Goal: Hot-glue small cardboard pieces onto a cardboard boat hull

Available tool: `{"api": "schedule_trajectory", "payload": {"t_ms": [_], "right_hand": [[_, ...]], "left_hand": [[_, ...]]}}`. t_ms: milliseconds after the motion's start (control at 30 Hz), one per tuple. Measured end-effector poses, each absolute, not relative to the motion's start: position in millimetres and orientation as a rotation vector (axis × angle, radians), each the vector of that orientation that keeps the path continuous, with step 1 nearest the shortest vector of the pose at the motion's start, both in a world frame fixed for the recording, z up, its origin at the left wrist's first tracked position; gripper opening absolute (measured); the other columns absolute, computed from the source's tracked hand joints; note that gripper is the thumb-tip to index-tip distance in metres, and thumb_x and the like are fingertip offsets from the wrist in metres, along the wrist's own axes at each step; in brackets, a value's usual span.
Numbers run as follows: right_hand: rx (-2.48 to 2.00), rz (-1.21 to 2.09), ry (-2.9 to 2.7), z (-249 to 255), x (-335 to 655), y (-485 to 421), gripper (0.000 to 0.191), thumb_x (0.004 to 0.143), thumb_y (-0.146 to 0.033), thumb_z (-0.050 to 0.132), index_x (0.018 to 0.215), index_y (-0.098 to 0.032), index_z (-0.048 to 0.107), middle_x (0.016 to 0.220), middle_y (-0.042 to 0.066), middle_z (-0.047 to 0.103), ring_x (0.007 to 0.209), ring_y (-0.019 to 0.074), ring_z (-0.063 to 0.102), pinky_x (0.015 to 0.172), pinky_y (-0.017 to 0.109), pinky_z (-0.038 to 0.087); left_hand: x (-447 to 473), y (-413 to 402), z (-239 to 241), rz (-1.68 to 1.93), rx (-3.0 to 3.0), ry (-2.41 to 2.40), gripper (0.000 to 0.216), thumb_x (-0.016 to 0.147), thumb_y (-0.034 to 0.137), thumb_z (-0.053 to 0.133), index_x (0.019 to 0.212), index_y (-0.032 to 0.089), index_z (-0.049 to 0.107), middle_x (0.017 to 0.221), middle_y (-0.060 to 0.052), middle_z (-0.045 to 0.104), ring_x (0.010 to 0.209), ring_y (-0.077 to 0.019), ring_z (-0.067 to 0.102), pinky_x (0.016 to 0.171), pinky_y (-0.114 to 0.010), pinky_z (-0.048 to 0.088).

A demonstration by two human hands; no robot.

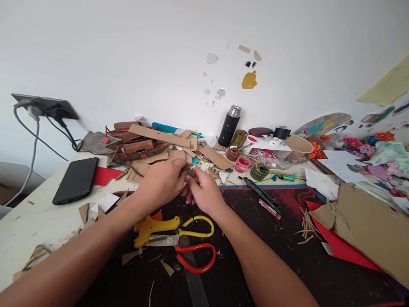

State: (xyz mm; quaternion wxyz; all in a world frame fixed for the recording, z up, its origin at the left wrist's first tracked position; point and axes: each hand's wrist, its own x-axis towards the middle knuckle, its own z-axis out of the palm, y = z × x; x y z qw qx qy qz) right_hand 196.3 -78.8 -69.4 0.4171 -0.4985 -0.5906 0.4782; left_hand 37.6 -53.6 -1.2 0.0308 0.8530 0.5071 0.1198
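My left hand [164, 179] and my right hand [206, 192] meet above the back edge of the dark mat. Both have their fingers closed in a pinch around a small brown piece [188, 171], mostly covered by the fingers, so its kind is unclear. Just below them on the mat lie scissors [195, 257] with one yellow and one red handle. A yellow tool that looks like a glue gun [156, 226] lies against the blades, and a dark flat strip [194, 281] runs under the scissors. Cardboard scraps [214, 157] are heaped behind my hands.
A brown model boat [140, 148] stands at the back left, near a black phone [76, 181]. Behind are a black thermos [229, 125] and paint jars [242, 164]. A utility knife [262, 194] lies right of my hands; a cardboard sheet [370, 226] is at far right.
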Motion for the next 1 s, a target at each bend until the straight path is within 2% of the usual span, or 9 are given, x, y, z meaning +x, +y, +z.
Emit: {"api": "schedule_trajectory", "payload": {"t_ms": [500,1000], "right_hand": [[-1.254,1.197,-1.477,-69.6,196.4,-77.9,0.018,0.109,-0.029,0.057,0.092,-0.025,0.053,0.067,-0.005,0.071,0.043,0.0116,0.063,0.042,0.019,0.048],[-1.261,1.173,-1.482,-72.1,195.4,-76.3,0.018,0.109,-0.027,0.057,0.092,-0.024,0.054,0.067,-0.005,0.071,0.042,0.0113,0.063,0.043,0.019,0.048]], "left_hand": [[41.2,-55.3,2.6,0.247,2.634,1.629,0.018,0.1,0.022,0.05,0.095,0.021,0.067,0.093,-0.011,0.079,0.087,-0.0322,0.076,0.067,-0.039,0.04],[40.3,-51.9,-5.2,0.293,2.66,1.619,0.017,0.099,0.021,0.051,0.095,0.021,0.068,0.094,-0.011,0.079,0.086,-0.0319,0.076,0.066,-0.039,0.04]]}}
